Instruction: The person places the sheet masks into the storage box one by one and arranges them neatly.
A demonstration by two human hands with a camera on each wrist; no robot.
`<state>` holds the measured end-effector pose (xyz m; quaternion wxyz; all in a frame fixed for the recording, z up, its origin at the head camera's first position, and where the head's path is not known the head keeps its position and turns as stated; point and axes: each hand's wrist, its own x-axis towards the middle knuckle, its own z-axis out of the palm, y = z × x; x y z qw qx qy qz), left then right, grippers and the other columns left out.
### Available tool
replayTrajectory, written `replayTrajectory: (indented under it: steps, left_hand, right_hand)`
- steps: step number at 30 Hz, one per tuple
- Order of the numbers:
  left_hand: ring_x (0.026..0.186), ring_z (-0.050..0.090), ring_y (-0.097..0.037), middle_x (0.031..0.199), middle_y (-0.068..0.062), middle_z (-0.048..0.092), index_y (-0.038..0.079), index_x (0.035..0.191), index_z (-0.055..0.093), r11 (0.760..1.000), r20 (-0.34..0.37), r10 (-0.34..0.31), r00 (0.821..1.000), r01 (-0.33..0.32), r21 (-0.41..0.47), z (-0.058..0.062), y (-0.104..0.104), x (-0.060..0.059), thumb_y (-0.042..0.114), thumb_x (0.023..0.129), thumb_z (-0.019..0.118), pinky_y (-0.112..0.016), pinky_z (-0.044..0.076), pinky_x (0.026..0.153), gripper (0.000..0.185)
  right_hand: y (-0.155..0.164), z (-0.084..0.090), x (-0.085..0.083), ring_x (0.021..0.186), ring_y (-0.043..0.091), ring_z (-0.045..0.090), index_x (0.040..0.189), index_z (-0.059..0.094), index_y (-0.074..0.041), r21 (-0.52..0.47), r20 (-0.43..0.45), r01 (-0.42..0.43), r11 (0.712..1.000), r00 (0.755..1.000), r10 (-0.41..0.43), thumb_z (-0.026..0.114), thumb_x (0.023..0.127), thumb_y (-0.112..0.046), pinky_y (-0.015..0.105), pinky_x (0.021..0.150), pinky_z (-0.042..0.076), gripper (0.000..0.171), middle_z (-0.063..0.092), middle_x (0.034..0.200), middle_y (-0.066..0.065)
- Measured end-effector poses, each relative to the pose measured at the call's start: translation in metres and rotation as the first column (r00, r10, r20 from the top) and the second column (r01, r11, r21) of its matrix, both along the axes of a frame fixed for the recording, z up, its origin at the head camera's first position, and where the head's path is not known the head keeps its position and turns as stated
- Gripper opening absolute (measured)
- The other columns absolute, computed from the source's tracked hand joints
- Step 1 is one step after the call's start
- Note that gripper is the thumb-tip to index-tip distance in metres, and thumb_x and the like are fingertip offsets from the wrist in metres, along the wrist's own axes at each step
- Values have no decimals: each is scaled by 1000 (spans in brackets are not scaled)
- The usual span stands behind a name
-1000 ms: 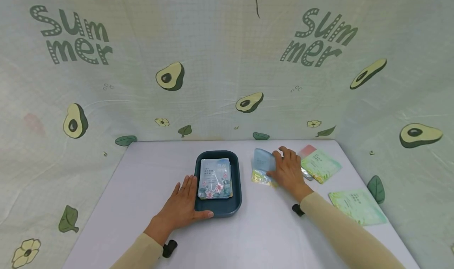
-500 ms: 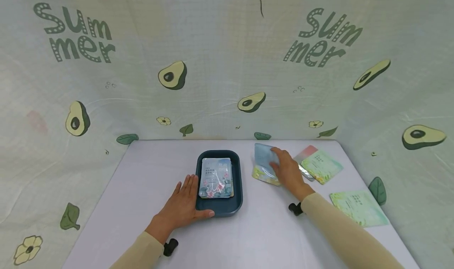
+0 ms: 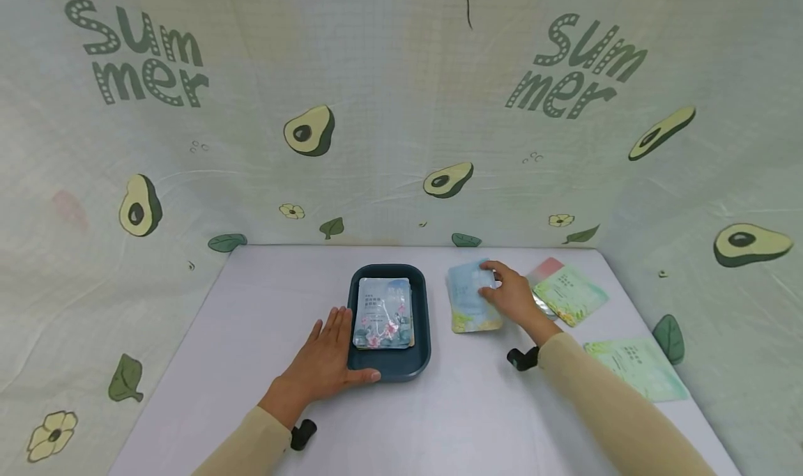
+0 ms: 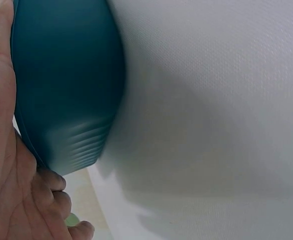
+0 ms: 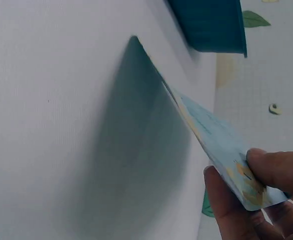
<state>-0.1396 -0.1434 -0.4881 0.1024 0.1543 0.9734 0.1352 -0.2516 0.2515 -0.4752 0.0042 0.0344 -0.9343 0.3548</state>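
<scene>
My left hand (image 3: 320,357) lies along the left side of a dark blue tray (image 3: 395,371), fingers extended and thumb on the front rim. In the left wrist view the tray's outer wall (image 4: 66,65) shows beside the palm. Inside the tray lies a stack of face mask sachets (image 3: 381,312), the top one pale blue with pink flowers. Right of the tray, my right hand (image 3: 514,295) pinches a light-blue sachet (image 3: 465,295) with yellow-green print between thumb and fingers. The right wrist view shows that sachet (image 5: 211,135) tilted above the white table, its shadow beneath.
Right of my right hand, a green sachet (image 3: 574,295) overlaps a pink-edged one (image 3: 547,267), and a silvery edge (image 3: 544,307) peeks out beside them. Another green sachet (image 3: 640,368) lies nearer, partly behind my sleeve. A printed cloth (image 3: 376,113) hangs behind the table.
The light-blue sachet, first bent with its lower part shiny, has straightened and now faces up more flatly in my right hand. The right wrist has shifted slightly; the left hand stays on the tray.
</scene>
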Motion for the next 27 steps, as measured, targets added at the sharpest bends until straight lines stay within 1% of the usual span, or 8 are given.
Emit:
replayTrajectory:
  steps: [2, 4, 6, 9, 12, 18, 23, 27]
  left_hand:
    - [165, 6, -37, 176, -22, 10, -2, 168, 8, 1000, 2, 0, 1000, 0, -2, 0, 0, 0, 87, 83, 61, -61, 13, 131, 134]
    - [165, 6, -38, 176, -22, 10, -2, 168, 8, 1000, 1, -3, 1000, 3, 0, 1, -1, 0, 87, 84, 62, -62, 13, 131, 134]
    - [165, 6, -38, 176, -22, 10, -2, 168, 8, 1000, 2, -3, 1000, 3, 0, 2, -1, 0, 86, 84, 62, -62, 13, 131, 133]
    - [165, 6, -38, 176, -22, 11, -2, 168, 9, 1000, 2, -2, 1000, 2, 2, 2, -2, 0, 86, 84, 62, -62, 13, 131, 133]
    - [164, 7, -38, 176, -22, 12, -2, 168, 10, 1000, 1, 3, 1000, -3, -5, 2, -1, 1, 88, 83, 60, -62, 13, 130, 134]
    - [165, 7, -38, 176, -21, 12, -3, 168, 9, 1000, 14, 9, 1000, -9, -3, 0, 0, 1, 91, 82, 57, -62, 12, 131, 136]
    - [164, 8, -39, 176, -22, 13, -3, 167, 11, 1000, 1, 3, 1000, -3, 5, 1, 0, 1, 92, 82, 56, -62, 14, 130, 136]
    - [165, 7, -38, 176, -21, 12, -3, 168, 10, 1000, -8, -1, 1000, 1, -6, 1, 0, 1, 94, 81, 55, -62, 13, 131, 137]
  right_hand:
    - [0, 1, 0, 131, 48, 61, 146, 58, -9, -17, 19, 8, 1000, 1000, -8, 76, 96, -10, 59, 101, 54, 54, 61, 143, 31]
    - [0, 2, 0, 128, 46, 63, 146, 58, -9, -50, 28, 15, 999, 1000, -14, 76, 96, -10, 54, 96, 57, 54, 61, 144, 31]
    - [0, 4, 1, 120, 43, 67, 146, 57, -10, -92, 37, 23, 996, 999, -19, 75, 96, -10, 46, 88, 59, 53, 62, 142, 30]
    - [0, 9, 1, 105, 37, 72, 147, 56, -10, -143, 45, 27, 989, 999, -21, 75, 97, -9, 36, 77, 58, 54, 65, 138, 29]
    - [-2, 16, 1, 93, 30, 73, 148, 54, -10, -172, 52, 30, 985, 998, -21, 75, 97, -8, 31, 71, 56, 55, 68, 134, 28]
    - [-4, 30, 1, 91, 26, 72, 150, 52, -10, -192, 56, 32, 981, 998, -21, 74, 98, -8, 29, 71, 56, 57, 67, 134, 28]
    - [-9, 45, 2, 92, 27, 73, 152, 50, -9, -218, 46, 24, 976, 999, -15, 74, 98, -8, 28, 73, 57, 59, 68, 133, 27]
    - [-17, 57, 4, 96, 29, 75, 152, 49, -10, -245, 47, 22, 969, 999, -11, 75, 97, -9, 27, 74, 58, 60, 68, 133, 26]
